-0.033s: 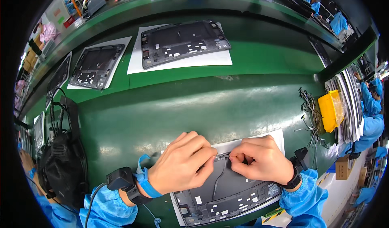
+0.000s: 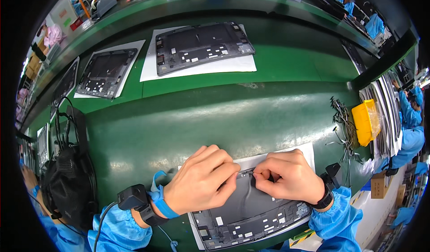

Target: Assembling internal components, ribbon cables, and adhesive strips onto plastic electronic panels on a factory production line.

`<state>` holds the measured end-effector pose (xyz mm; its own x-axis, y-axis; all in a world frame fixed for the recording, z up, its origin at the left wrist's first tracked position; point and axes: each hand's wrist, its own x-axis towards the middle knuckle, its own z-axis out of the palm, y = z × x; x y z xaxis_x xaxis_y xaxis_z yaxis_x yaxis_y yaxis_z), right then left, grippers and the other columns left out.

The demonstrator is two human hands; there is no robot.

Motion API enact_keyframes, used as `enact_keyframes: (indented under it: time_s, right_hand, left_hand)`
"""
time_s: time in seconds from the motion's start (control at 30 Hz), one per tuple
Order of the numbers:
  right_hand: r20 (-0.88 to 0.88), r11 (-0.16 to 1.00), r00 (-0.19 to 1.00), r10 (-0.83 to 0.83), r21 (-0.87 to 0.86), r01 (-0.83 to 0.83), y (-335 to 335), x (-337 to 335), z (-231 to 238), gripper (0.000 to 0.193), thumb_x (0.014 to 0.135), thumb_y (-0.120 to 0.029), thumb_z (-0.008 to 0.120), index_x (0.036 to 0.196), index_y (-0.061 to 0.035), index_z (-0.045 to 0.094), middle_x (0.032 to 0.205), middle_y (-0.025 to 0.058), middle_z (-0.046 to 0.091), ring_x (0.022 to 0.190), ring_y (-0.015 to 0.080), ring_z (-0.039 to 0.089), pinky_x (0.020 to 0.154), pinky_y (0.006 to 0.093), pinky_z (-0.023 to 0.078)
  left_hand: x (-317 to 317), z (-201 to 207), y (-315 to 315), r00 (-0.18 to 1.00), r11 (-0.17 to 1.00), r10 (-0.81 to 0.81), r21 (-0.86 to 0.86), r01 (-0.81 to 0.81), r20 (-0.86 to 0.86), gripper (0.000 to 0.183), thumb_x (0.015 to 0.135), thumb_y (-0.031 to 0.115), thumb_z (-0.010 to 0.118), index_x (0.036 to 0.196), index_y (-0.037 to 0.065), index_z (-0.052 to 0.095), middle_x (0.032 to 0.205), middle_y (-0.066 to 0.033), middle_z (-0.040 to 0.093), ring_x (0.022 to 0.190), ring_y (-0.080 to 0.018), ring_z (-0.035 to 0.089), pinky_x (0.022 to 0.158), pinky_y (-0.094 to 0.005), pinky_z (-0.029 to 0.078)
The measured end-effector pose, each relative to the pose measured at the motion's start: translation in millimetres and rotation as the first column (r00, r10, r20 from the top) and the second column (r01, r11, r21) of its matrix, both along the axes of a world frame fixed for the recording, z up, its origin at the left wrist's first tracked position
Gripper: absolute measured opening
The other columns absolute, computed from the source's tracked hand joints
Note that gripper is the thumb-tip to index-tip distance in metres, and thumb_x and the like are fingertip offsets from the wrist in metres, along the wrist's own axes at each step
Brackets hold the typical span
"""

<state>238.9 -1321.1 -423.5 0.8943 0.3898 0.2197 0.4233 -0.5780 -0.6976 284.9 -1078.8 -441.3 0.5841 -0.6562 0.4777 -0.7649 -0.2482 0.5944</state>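
A dark laptop-like cover [image 2: 264, 227] lies on white sheet material [image 2: 306, 151] in front of me, with small pale labels on its near part. My left hand [image 2: 204, 175] is closed in a pinch at its far edge. Just across a small gap, my right hand [image 2: 286, 175] also pinches at that edge. A thin cable [image 2: 249, 191] runs down the cover from between the hands. Whatever the fingertips hold is too small and too covered to make out. A blue strap [image 2: 166, 202] circles my left wrist.
Similar covers [image 2: 204, 48] [image 2: 107, 72] rest on white sheets on the far green shelf. At left stands a black mesh bag [image 2: 71, 184]. To the right are bundled cables [image 2: 344, 122], a yellow bin [image 2: 363, 122] and stacked sheets [image 2: 387, 117]. Co-workers in blue sit beyond.
The thin cable on the cover has shifted a little to the right and bends differently. Both hands keep their place and their pinch.
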Motion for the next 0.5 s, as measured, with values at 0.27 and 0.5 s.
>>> enact_keyframes:
  time_s: [0.27,0.5]
  right_hand:
    - [0.019,0.996,0.997,-0.079,0.042,0.078,-2,-2,-4,0.012,0.072,-0.002,0.079,0.074,-0.0057,0.068,0.062,0.0042,0.064,0.051,0.0214,0.063,0.048,0.0331,0.048]
    - [-0.008,0.993,0.994,-0.109,0.032,0.110,-11,-1,-5,0.014,0.073,-0.003,0.081,0.073,-0.0049,0.066,0.060,0.0053,0.065,0.050,0.0212,0.064,0.048,0.0333,0.048]
  left_hand:
    - [-1,-2,-9,0.998,0.999,-0.052,0.021,0.051,0.047,0.016,0.075,-0.001,0.076,0.089,0.003,0.069,0.085,-0.0054,0.057,0.077,-0.0238,0.057,0.065,-0.0363,0.046]
    - [0,1,-17,0.995,0.995,-0.093,0.036,0.091,0.040,0.020,0.074,0.003,0.077,0.093,0.003,0.075,0.086,-0.0043,0.057,0.077,-0.0228,0.056,0.065,-0.0360,0.046]
